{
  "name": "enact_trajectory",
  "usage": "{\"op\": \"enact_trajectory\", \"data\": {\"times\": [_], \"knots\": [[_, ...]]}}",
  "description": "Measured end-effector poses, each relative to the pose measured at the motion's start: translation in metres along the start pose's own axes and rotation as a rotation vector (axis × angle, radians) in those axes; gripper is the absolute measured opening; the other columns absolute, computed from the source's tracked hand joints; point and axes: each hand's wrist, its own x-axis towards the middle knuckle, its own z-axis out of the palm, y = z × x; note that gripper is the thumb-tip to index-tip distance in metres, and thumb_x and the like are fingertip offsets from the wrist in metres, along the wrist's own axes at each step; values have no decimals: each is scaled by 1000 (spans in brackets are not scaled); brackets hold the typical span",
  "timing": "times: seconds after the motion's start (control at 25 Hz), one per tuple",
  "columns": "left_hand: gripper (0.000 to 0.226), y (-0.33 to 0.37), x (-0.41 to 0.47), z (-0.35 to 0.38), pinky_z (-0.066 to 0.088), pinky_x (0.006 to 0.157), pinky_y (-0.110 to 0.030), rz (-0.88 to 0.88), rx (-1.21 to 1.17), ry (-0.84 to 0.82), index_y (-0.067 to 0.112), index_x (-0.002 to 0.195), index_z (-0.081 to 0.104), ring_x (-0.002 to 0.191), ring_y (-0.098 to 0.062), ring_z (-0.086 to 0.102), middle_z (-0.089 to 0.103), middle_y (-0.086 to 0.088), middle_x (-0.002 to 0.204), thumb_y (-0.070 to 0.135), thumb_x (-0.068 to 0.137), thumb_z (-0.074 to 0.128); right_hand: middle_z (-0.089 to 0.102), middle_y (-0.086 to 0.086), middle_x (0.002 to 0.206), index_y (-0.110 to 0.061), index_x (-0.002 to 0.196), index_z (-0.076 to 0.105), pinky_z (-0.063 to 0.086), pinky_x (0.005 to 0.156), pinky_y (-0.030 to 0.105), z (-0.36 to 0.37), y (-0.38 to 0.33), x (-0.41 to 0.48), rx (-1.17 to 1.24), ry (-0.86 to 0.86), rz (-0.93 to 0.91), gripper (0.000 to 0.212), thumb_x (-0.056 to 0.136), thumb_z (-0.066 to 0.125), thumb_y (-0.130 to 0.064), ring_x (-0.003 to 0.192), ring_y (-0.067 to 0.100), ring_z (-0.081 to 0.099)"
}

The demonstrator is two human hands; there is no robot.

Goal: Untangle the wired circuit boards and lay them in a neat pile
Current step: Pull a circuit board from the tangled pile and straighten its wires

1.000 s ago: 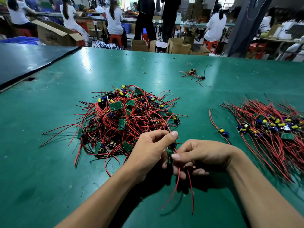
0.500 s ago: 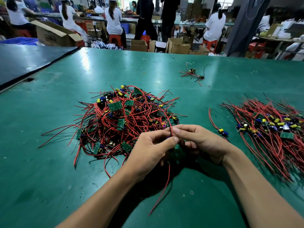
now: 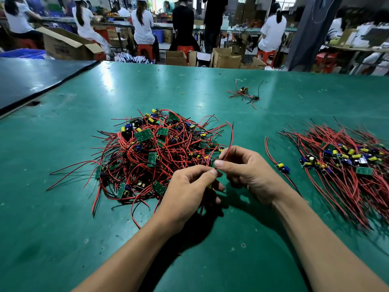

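Wired circuit board (image 3: 209, 186) held low over the green counter (image 3: 63, 228), at the near right edge of the tangled heap (image 3: 155, 148), mostly hidden inside curled fingers with only a yellow part showing. Left grip (image 3: 189, 187) closed round it, thumb and forefinger pressed together at the tip. Right grip (image 3: 246, 169) pinching a red wire (image 3: 231, 135) between thumb and forefinger.

Against half a second ago: that wire now standing up past the right grip and curving over the heap, where before a long red lead hung down below both grips toward the near counter edge. Now only a short red stretch (image 3: 202, 207) showing under the left grip. Heap, sorted pile and strays lying as before.

Neat pile (image 3: 347, 165) at the right, red leads fanned, well apart from the heap. Single board (image 3: 282, 167) just beside its left edge. Small stray cluster (image 3: 244, 93) farther back, a rubber band (image 3: 182, 93) to its left. Dark counter (image 3: 31, 81) adjoining at the left.

Beyond: open cardboard boxes (image 3: 226, 57), people in white tops (image 3: 143, 26) seated on red stools (image 3: 145, 50), backs turned.
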Motion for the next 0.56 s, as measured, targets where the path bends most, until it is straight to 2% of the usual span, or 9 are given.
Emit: {"op": "enact_trajectory", "data": {"times": [0.08,0.2,0.28,0.48,0.56], "knots": [[20,1,-1,0,51,47,-26,-4,-3,-7,6,90,72,52,-22,62,71,-12,72,13,97,55,64,-3,72,-27,83,70,35,44,17,0,3,-1,-6,-57,44,20,71,86,-28,50,9,47],[23,2,-2,-1,52,46,-27,-49,-45,-52,4,86,72,49,-22,61,70,-14,70,11,98,53,65,-1,78,-21,111,73,49,53,25,1,7,-6,84,-187,177,31,82,81,-32,58,11,57],[23,4,-2,-1,50,45,-26,-86,-95,-87,3,85,69,46,-22,57,67,-14,67,11,98,52,64,4,73,-13,120,71,54,56,29,3,9,-8,163,-247,218,39,87,78,-33,57,16,60],[23,5,0,-1,42,48,-25,-103,-104,-102,1,82,63,48,-22,48,58,-12,62,10,98,50,52,11,67,-5,115,71,57,56,38,10,15,-4,237,-178,167,36,90,75,-30,52,22,60],[22,5,1,0,41,49,-25,-102,-76,-94,3,82,64,48,-22,49,59,-11,63,11,98,50,52,4,57,-6,106,73,54,50,32,14,19,0,247,-70,103,31,89,75,-32,44,19,56]]}}
